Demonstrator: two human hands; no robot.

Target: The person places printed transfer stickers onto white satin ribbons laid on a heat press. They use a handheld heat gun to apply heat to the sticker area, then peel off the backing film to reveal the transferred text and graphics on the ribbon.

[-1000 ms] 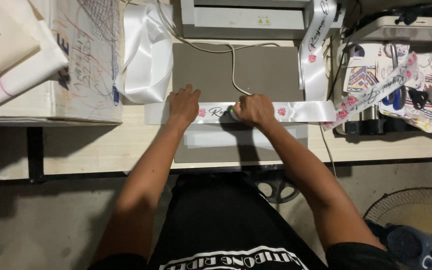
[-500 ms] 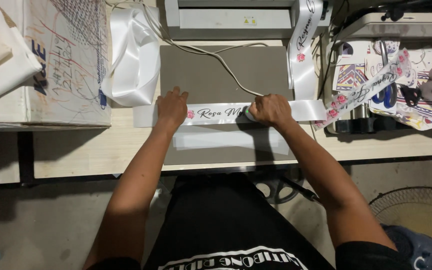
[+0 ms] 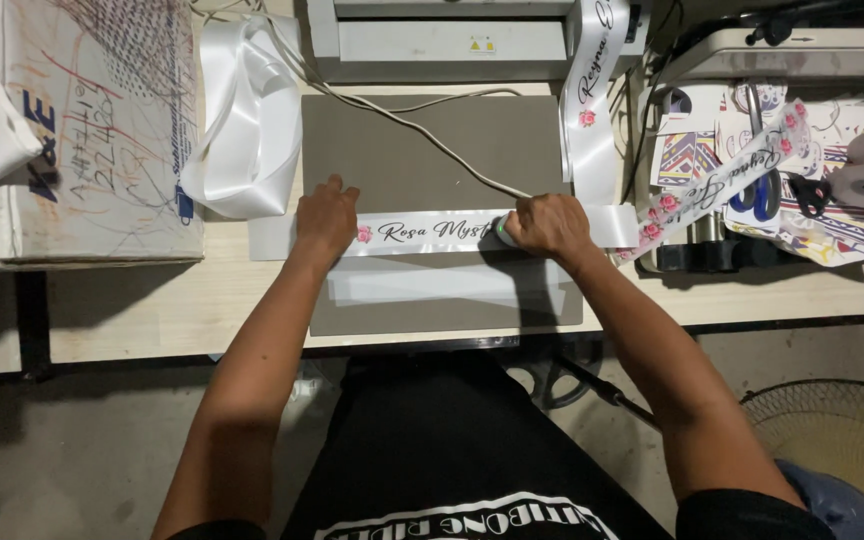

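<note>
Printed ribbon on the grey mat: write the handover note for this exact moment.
Left hand presses flat on the printed ribbon, pinning its left end to the grey mat.
Right hand grips a small corded tool, tip on the ribbon's right part.
Cord runs up to the press machine.
Done: ribbon laid straight across the mat.
Left: right stretch of ribbon, under the hand.

bright overhead light, sharp, dim floor

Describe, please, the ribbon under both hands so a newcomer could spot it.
On the grey mat before the press, a white ribbon lies flat, crosswise, between the left hand and right hand. Unlike the plain satin loops beside it, it bears black script and a pink rose.
</note>
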